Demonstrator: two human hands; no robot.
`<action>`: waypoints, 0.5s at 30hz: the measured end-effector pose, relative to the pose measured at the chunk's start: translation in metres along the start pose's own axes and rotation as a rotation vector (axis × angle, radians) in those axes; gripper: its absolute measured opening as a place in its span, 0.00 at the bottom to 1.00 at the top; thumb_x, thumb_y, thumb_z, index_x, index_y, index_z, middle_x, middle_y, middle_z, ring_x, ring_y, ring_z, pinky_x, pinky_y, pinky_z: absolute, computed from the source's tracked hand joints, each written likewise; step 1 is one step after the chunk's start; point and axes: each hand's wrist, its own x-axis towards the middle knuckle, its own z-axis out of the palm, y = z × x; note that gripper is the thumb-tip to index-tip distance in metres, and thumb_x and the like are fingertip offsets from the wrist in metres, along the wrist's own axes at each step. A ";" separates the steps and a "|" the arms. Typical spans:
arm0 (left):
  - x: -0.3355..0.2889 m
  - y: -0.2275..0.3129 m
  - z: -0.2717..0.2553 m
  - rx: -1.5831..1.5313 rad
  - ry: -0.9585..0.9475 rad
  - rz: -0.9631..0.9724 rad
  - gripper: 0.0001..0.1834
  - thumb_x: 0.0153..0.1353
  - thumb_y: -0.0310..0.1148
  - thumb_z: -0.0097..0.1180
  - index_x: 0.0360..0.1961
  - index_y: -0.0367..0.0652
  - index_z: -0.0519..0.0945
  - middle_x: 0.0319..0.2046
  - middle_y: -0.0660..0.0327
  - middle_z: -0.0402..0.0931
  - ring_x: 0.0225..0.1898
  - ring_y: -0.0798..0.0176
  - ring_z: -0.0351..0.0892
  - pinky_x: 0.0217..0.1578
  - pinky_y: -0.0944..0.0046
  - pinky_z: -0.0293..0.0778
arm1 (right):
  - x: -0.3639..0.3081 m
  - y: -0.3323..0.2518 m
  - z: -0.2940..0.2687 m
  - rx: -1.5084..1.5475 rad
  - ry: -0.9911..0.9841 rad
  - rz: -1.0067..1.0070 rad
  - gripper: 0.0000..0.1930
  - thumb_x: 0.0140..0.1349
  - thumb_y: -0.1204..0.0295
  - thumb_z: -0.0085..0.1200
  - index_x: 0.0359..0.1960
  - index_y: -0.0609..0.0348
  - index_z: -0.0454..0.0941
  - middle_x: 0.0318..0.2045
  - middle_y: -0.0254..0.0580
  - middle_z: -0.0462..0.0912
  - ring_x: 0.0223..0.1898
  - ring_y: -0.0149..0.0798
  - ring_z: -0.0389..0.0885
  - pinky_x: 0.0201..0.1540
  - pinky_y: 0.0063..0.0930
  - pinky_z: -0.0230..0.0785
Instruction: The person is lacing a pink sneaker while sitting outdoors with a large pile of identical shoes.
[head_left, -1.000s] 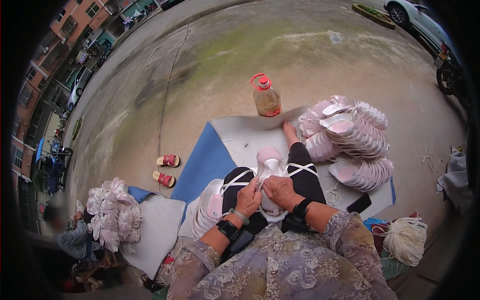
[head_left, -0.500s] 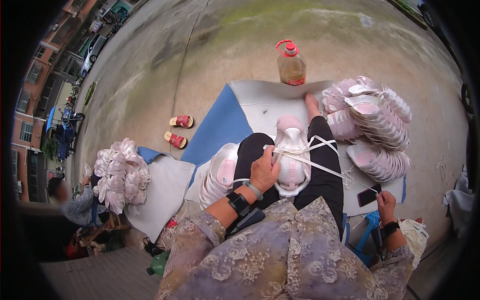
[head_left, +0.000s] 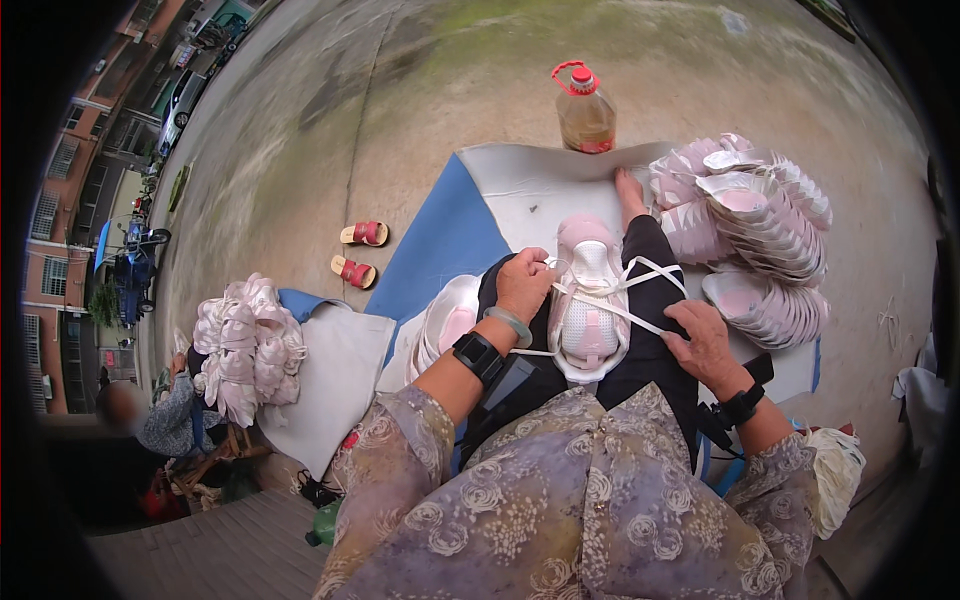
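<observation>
A pink and white shoe upper (head_left: 589, 335) rests on my lap between my thighs, with a white shoelace (head_left: 628, 316) threaded through it and crossing over its opening. My left hand (head_left: 524, 286), wearing a bracelet and a black wrist device, is at the upper's left edge, its fingers pinched on the lace. On the other side, my right hand (head_left: 700, 340) hovers by my right thigh, thumb and fingers closed on a lace stretch running from the upper. A loose loop of lace lies over my right leg.
Stacked shoe uppers (head_left: 755, 225) stand to the right, with more uppers (head_left: 447, 325) by my left leg and a bundle (head_left: 248, 345) farther left. Beyond the mat (head_left: 430, 245) stand a red-capped bottle (head_left: 586, 115) and red sandals (head_left: 364, 234). Another person (head_left: 165, 425) sits at far left.
My right hand has come in from the far right to beside the upper, shortening the lace between. My left hand has shifted slightly up along the upper's left edge.
</observation>
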 end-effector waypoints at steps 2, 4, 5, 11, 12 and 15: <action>-0.001 0.015 -0.001 -0.185 -0.060 -0.062 0.15 0.53 0.29 0.56 0.42 0.34 0.73 0.25 0.63 0.76 0.23 0.72 0.74 0.26 0.73 0.71 | 0.014 -0.010 0.012 0.044 -0.030 -0.076 0.18 0.43 0.72 0.60 0.39 0.56 0.72 0.34 0.43 0.75 0.38 0.47 0.73 0.42 0.37 0.63; -0.007 0.030 -0.008 -0.514 -0.175 -0.140 0.11 0.54 0.27 0.54 0.39 0.35 0.76 0.25 0.64 0.76 0.23 0.74 0.73 0.29 0.74 0.71 | 0.020 -0.015 0.018 0.067 -0.058 -0.070 0.18 0.44 0.72 0.59 0.39 0.56 0.73 0.33 0.42 0.75 0.38 0.46 0.73 0.42 0.37 0.63; -0.005 0.030 -0.013 -0.512 -0.174 -0.144 0.11 0.54 0.27 0.54 0.39 0.35 0.76 0.25 0.64 0.76 0.23 0.74 0.73 0.29 0.74 0.71 | 0.021 -0.016 0.020 0.086 -0.087 -0.066 0.18 0.44 0.72 0.59 0.39 0.56 0.73 0.32 0.41 0.75 0.37 0.44 0.73 0.42 0.36 0.62; -0.003 0.034 -0.032 -0.325 -0.520 -0.082 0.11 0.57 0.27 0.53 0.40 0.33 0.77 0.24 0.64 0.75 0.20 0.75 0.71 0.26 0.76 0.70 | 0.027 -0.024 0.019 0.209 -0.171 0.128 0.09 0.51 0.74 0.55 0.35 0.57 0.74 0.25 0.40 0.75 0.30 0.41 0.74 0.37 0.32 0.63; -0.002 0.033 -0.031 -0.325 -0.519 -0.085 0.11 0.57 0.27 0.53 0.40 0.33 0.77 0.24 0.64 0.75 0.20 0.75 0.71 0.26 0.76 0.70 | 0.027 -0.023 0.020 0.210 -0.173 0.129 0.09 0.51 0.74 0.55 0.35 0.57 0.74 0.25 0.40 0.75 0.30 0.41 0.74 0.37 0.32 0.63; -0.001 0.034 -0.021 -0.342 -0.380 -0.022 0.11 0.58 0.29 0.52 0.39 0.33 0.78 0.24 0.63 0.75 0.20 0.75 0.71 0.29 0.75 0.70 | 0.025 -0.023 0.016 0.486 -0.118 0.213 0.03 0.53 0.75 0.53 0.29 0.60 0.75 0.22 0.41 0.73 0.25 0.41 0.73 0.30 0.30 0.63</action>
